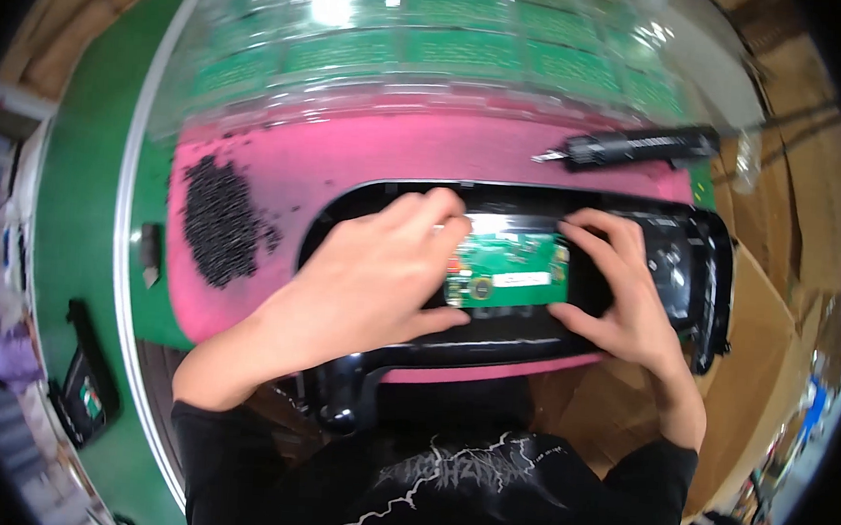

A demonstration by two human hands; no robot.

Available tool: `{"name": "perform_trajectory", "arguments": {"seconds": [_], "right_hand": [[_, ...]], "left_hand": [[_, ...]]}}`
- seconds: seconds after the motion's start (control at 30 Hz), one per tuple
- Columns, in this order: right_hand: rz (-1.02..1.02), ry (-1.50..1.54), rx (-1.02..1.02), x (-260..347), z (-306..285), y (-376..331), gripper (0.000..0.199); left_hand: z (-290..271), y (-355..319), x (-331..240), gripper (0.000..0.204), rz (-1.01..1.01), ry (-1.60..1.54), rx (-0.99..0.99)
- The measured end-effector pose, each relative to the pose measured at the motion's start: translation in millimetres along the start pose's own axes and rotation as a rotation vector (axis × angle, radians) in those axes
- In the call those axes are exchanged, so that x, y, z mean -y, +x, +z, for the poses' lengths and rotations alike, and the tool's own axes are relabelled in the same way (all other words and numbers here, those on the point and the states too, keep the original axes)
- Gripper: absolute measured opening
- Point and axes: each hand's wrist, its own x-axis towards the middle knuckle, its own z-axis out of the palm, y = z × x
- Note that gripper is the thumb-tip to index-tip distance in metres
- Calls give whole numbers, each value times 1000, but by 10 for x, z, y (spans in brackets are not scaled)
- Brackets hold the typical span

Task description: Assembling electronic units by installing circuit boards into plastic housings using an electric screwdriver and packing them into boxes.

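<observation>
A green circuit board (521, 269) with a white label and a round dark part lies within a long black plastic housing (415, 351). My left hand (372, 264) grips the board's left side, thumb at the lower edge and fingers at the upper. At its right end, my right hand (626, 290) curves around the corners, thumb below and fingertips above. Whether the board rests fully on the housing floor, I cannot tell. The housing lies on a pink mat (274, 138), and its handle-like end juts toward me at the lower left.
A heap of small black screws (219, 221) covers the mat's left part. Behind the housing lies a black electric screwdriver (639, 148). Clear trays of green boards (453, 48) stand at the back. Cardboard (752, 350) is at the right; another black housing (85, 391) sits far left.
</observation>
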Motion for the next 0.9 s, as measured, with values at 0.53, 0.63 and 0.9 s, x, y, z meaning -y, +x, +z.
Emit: {"name": "perform_trajectory", "arguments": {"seconds": [0.53, 0.63, 0.9], "right_hand": [[514, 400, -497, -1007, -933, 212, 41], [325, 481, -820, -797, -706, 409, 54], [21, 1010, -482, -268, -276, 737, 52]], "left_hand": [[-433, -459, 706, 15, -466, 297, -132], [-394, -399, 736, 11, -455, 310, -149], [-432, -172, 801, 7, -325, 140, -210]]}}
